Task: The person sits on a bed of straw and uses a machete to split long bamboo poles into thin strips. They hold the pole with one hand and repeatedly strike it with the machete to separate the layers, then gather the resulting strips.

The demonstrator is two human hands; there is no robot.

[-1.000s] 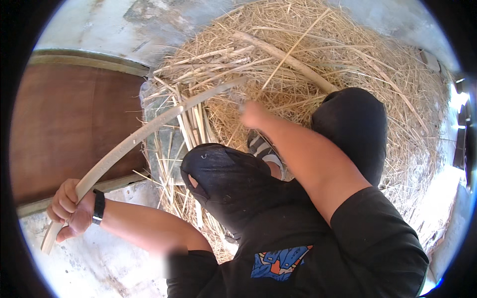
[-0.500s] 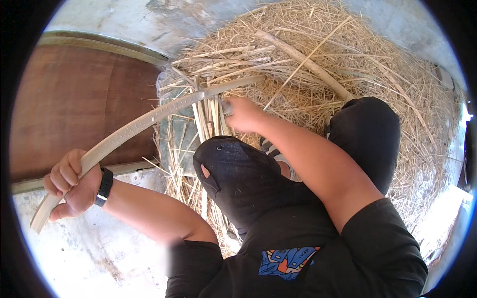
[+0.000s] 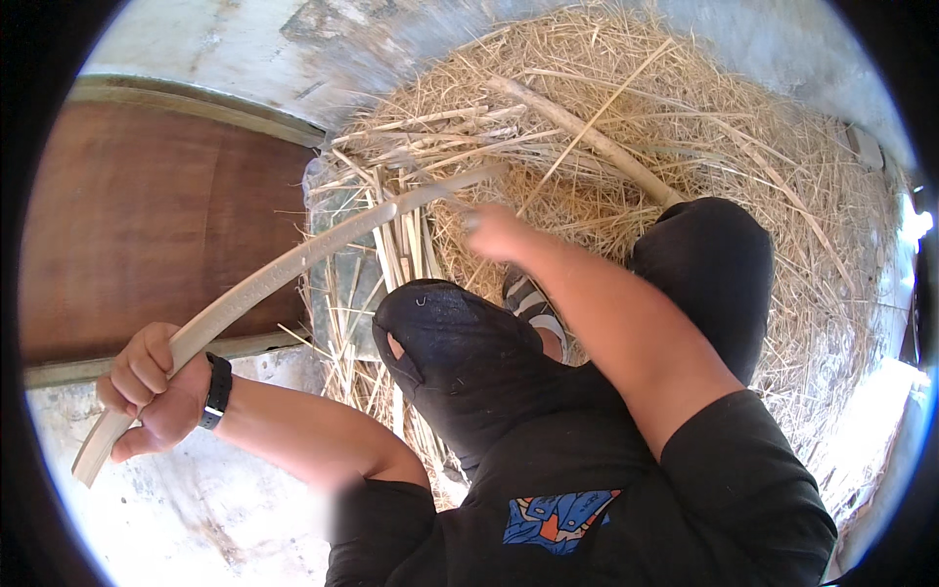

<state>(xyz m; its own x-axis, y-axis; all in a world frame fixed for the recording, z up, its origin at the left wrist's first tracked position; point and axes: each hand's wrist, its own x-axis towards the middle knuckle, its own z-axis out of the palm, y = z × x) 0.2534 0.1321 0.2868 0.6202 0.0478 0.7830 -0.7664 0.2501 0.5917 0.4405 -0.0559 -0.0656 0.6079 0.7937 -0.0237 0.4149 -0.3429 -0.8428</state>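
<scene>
I held the bamboo strip (image 3: 293,264) clenched in my left hand (image 3: 147,391); its long axis ran up-right toward my blurred right hand (image 3: 494,230), whose grip I could not tell.

Bright daylight, glare at right (fisheye-bent edges, blurred hand)

Black shirt (image 3: 626,509), black trousers (image 3: 469,362), black wristband (image 3: 216,389).

Pale tan strip (image 3: 293,269), golden straw (image 3: 626,108)
</scene>
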